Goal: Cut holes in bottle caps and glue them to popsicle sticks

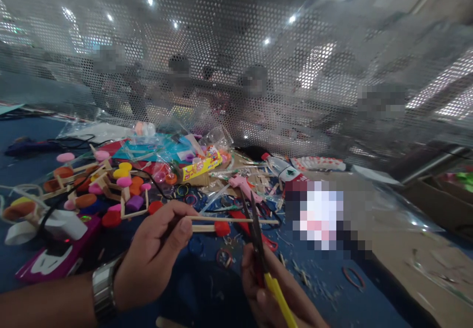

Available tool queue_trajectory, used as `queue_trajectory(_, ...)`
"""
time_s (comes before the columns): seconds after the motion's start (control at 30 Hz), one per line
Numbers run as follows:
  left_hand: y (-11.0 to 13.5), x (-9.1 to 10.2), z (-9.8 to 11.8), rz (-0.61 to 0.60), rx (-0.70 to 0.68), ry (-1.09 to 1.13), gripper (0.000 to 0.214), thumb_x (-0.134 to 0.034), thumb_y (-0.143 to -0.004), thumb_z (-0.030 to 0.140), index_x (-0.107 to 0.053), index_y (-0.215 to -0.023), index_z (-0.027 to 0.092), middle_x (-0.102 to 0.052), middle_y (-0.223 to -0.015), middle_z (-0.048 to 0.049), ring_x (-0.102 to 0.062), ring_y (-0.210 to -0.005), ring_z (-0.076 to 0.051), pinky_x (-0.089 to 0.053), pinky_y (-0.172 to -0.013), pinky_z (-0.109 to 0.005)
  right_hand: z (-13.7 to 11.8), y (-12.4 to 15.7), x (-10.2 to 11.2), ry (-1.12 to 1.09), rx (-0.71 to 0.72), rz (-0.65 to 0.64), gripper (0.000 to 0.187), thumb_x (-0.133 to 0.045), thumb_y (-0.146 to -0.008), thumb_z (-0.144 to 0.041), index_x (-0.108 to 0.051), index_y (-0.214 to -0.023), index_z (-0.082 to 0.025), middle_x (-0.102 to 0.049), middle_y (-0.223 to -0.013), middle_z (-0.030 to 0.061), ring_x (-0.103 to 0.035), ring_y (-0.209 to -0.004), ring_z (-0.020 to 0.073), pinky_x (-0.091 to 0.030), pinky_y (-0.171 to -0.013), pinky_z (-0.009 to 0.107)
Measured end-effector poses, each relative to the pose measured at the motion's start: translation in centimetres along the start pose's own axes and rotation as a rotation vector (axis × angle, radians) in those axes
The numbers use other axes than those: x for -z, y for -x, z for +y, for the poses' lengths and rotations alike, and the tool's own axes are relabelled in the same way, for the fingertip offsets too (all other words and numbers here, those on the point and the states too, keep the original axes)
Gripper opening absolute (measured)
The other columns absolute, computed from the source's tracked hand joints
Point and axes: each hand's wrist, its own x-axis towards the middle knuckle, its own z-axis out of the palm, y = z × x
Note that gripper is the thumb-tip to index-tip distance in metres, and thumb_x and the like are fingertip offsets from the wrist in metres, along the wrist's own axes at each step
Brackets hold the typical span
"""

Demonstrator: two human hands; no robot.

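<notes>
My left hand [155, 251], with a metal watch at the wrist, pinches thin wooden sticks [218, 218] that point to the right. Below the upper stick, a red cap [222, 228] sits at the end of the shorter sticks. My right hand [273, 283] grips a pair of scissors [257, 242] with dark blades and a yellow handle. Slightly parted, the blades point up and cross the long stick near its right end. Whether they touch the stick I cannot tell.
Stick pieces with coloured caps [125, 182] crowd the left, beside a purple power strip [61, 249] with cables. A pink glue gun [242, 184], a yellow packet [202, 165] and a bottle [283, 168] lie behind my hands. Cardboard [410, 244] covers the right. Perforated metal [221, 37] rises behind.
</notes>
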Motion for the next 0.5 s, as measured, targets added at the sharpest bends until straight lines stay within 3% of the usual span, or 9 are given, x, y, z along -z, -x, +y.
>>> queue_trajectory(0.2,-0.9,-0.1,0.3,0.212,-0.091,-0.098,0.010,-0.048,-0.101,0.021,-0.055,-0.108,0.023,-0.057,-0.096,-0.0011,-0.057,-0.089,-0.012,-0.049,-0.078,-0.019,-0.5,0.0,-0.3,-0.084,0.010,0.061,0.044,-0.062,-0.090,-0.067,-0.053,-0.111,-0.030,-0.042,-0.073,-0.0066,-0.027,-0.047,0.0032,-0.023,-0.044,0.020)
queue_trajectory(0.3,-1.2,-0.1,0.2,0.171,-0.090,-0.122,0.017,-0.051,-0.098,0.017,-0.054,-0.113,0.024,-0.057,-0.099,-0.0010,-0.056,-0.094,-0.012,-0.048,-0.084,-0.019,0.1,-0.4,0.0,-0.141,0.019,0.055,0.041,-0.063,-0.091,-0.064,-0.053,-0.115,-0.031,-0.044,-0.077,-0.0063,-0.028,-0.047,0.0024,-0.027,-0.044,0.018)
queue_trajectory(0.5,-0.9,-0.1,0.7,0.100,-0.067,-0.128,0.014,-0.050,-0.100,0.023,-0.057,-0.113,0.022,-0.063,-0.093,-0.0014,-0.063,-0.083,-0.012,-0.051,-0.073,-0.019,1.9,-1.2,0.7,-0.161,0.085,-0.064,0.038,-0.064,-0.091,-0.061,-0.054,-0.111,-0.030,-0.044,-0.075,-0.0053,-0.028,-0.044,0.0032,-0.023,-0.040,0.019)
